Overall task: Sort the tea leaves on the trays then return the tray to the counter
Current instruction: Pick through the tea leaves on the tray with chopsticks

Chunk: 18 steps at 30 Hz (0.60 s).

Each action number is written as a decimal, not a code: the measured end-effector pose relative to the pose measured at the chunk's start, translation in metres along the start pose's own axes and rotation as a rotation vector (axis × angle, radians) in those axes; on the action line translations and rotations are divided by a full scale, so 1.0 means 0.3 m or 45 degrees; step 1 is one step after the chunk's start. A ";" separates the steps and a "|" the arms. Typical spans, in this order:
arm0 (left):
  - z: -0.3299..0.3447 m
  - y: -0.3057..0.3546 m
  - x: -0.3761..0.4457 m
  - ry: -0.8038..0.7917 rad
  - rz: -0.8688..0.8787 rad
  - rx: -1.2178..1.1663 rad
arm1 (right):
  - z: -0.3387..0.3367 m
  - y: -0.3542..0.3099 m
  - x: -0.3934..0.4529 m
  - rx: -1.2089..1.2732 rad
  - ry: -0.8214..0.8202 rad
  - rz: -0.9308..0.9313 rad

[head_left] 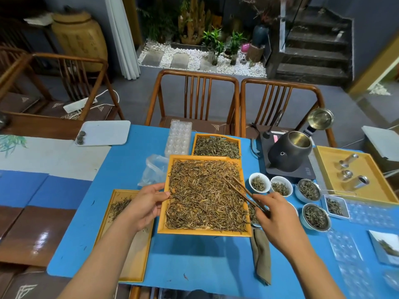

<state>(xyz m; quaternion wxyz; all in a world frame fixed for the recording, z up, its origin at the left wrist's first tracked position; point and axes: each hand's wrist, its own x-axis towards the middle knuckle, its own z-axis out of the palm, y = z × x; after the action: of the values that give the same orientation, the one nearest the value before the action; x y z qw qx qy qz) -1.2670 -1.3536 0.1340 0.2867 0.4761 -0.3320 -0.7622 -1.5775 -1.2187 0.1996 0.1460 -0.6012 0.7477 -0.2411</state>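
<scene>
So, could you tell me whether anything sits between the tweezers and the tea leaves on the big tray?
Nothing visible does. The right hand holds the wooden tweezers, and their tips already reach the tea leaves on the big tray. The left hand grips the tray's left edge, clear of the tweezers.

Two forearms entered from the bottom edge, both bare right down to the frame, with no sleeve showing on either. The left hand [144,209] and the right hand [274,213] were bare too, without gloves. As far as the wide-angle view allowed, the wrists and fingers looked unadorned
</scene>
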 end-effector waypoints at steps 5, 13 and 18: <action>-0.006 -0.004 0.000 0.004 -0.006 0.017 | 0.010 0.023 -0.008 0.112 0.050 0.039; 0.009 -0.018 0.008 0.014 -0.009 0.024 | 0.064 0.094 -0.014 0.312 0.243 0.300; 0.006 -0.089 0.019 0.041 -0.047 0.010 | 0.132 0.170 -0.065 0.333 0.287 0.451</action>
<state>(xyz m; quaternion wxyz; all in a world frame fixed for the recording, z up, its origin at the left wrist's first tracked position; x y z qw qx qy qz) -1.2740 -1.3411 0.1108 0.2761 0.4953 -0.3216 -0.7583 -1.5950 -1.1989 0.1375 0.1782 -0.4060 0.8154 -0.3721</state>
